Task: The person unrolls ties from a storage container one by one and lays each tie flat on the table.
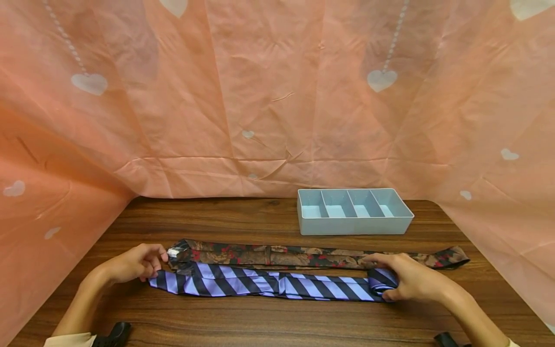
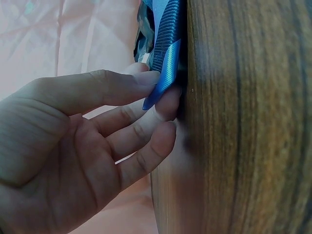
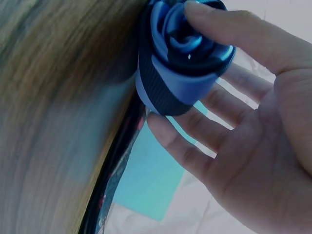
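Observation:
A purple and black striped necktie (image 1: 234, 282) lies lengthwise on the table, its right part wound into a roll (image 1: 382, 281). My right hand (image 1: 414, 279) holds that roll between thumb and fingers; in the right wrist view the thumb presses on the coiled edge of the roll (image 3: 183, 63). At the other end my left hand (image 1: 136, 264) pinches the tie's narrow tip (image 2: 165, 73) between thumb and fingers. Just behind lies a brown and black floral necktie (image 1: 303, 256) with red flowers, stretched out flat. Part of it is hidden by my right hand.
A pale grey-blue box (image 1: 355, 226) with several compartments stands at the back right of the wooden table (image 1: 217, 323). Clear crinkled plastic (image 1: 178, 255) with a white label lies by the ties' left ends. A peach curtain (image 1: 277, 120) with hearts surrounds the table's back and sides.

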Motion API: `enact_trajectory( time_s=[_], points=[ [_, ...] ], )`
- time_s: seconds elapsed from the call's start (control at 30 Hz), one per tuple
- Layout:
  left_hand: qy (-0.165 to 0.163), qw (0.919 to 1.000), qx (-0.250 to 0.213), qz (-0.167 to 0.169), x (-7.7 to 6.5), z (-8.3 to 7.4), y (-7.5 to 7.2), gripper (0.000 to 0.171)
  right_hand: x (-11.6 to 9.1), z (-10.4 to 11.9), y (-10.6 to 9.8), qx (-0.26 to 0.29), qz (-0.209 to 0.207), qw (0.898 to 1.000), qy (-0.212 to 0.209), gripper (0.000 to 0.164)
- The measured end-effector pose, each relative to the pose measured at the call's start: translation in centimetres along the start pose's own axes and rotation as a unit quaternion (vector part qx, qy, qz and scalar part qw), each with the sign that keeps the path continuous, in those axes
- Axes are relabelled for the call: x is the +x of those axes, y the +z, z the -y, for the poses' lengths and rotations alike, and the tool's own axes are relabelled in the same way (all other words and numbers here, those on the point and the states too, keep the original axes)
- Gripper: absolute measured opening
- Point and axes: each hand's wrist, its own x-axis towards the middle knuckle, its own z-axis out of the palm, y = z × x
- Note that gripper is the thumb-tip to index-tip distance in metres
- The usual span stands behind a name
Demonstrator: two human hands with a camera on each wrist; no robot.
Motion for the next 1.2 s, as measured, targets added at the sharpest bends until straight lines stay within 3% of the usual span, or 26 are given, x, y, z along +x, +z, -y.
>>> enact_trajectory(
  time_s=[0.23, 0.53, 0.8, 1.2],
  points=[
    [-0.008, 1.0000, 0.001, 0.001, 0.0, 0.1, -0.1, 0.032, 0.1, 0.2, 0.1, -0.008, -0.002, 1.000, 0.005, 0.069],
    [-0.012, 0.9999, 0.000, 0.001, 0.0, -0.1, 0.0, 0.033, -0.8, -0.1, -0.7, 0.038, -0.038, 0.998, -0.034, 0.072],
    [-0.010, 0.9999, -0.001, 0.003, 0.0, -0.1, 0.0, 0.033, -1.4, -1.1, -1.4, 0.021, -0.062, 0.995, -0.076, 0.084],
    [-0.008, 1.0000, 0.002, 0.000, 0.0, -0.1, -0.1, 0.032, -2.6, -2.3, -2.1, 0.028, -0.067, 0.995, -0.075, 0.088]
  ],
)
